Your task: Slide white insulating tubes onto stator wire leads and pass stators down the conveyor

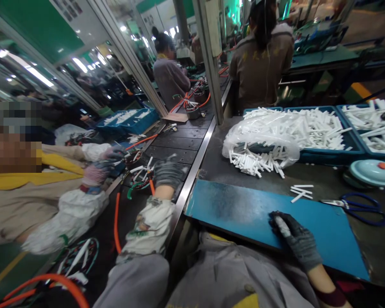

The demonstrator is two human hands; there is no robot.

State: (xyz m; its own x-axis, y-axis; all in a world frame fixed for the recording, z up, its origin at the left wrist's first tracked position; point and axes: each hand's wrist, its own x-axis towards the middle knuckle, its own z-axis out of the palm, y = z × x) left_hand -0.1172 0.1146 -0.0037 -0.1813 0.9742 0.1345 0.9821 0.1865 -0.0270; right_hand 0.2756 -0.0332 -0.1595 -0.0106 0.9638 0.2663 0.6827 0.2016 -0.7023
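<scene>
Grey-gloved left hand [168, 174] is at a wire coil [142, 177] on the conveyor [184, 143], grip hidden; right hand [297, 239] curls loosely on blue board [231, 205], contents unclear. Snagging could pull the coil apart.

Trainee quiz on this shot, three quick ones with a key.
1. Which of the wearer's hands is over the blue board?
2. True or false: the scissors are in the wearer's left hand.
3. Fill in: white tubes spill from the mouth of the clear ____.

Key:
1. The right hand.
2. False; their blue handles rest on the dark table.
3. Plastic bag.
</scene>
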